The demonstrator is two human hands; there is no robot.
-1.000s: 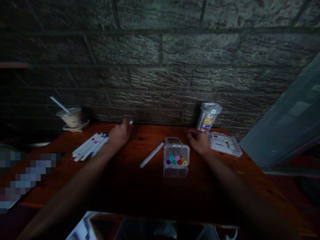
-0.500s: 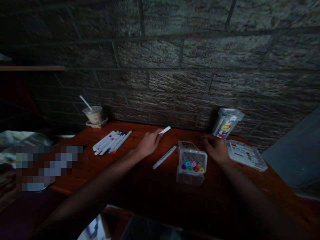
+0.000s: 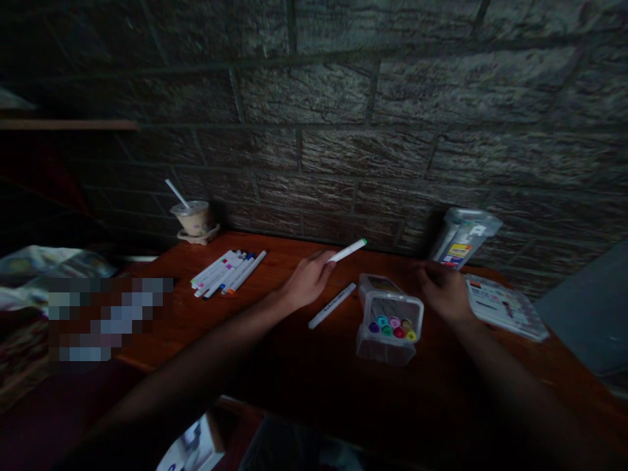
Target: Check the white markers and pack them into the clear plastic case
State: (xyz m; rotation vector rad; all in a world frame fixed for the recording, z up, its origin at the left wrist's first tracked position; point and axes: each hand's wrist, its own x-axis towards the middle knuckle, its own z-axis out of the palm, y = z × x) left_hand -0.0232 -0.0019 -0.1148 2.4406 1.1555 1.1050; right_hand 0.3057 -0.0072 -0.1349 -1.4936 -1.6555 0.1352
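My left hand (image 3: 309, 278) is closed round a white marker (image 3: 349, 250) with a green end, which points up and to the right above the table. Below it, another white marker (image 3: 332, 305) lies slantwise on the wood. To the right stands an open clear plastic case (image 3: 387, 353) with several markers (image 3: 392, 326) in it, their coloured ends facing me. Just right of the case is my right hand (image 3: 444, 291), its fingers loosely bent and apart in shadow. I see nothing in it.
A pile of white markers (image 3: 228, 273) lies on the left of the wooden table (image 3: 284, 347). Behind it a drink cup (image 3: 192, 219) with a straw stands near the brick wall. A tall clear container (image 3: 461, 239) and a flat clear case lid (image 3: 505, 307) are at right.
The view has shifted, so the table items sit further right. My left hand has moved slightly right, and more of the green-ended marker shows. My right hand stays beside the case.
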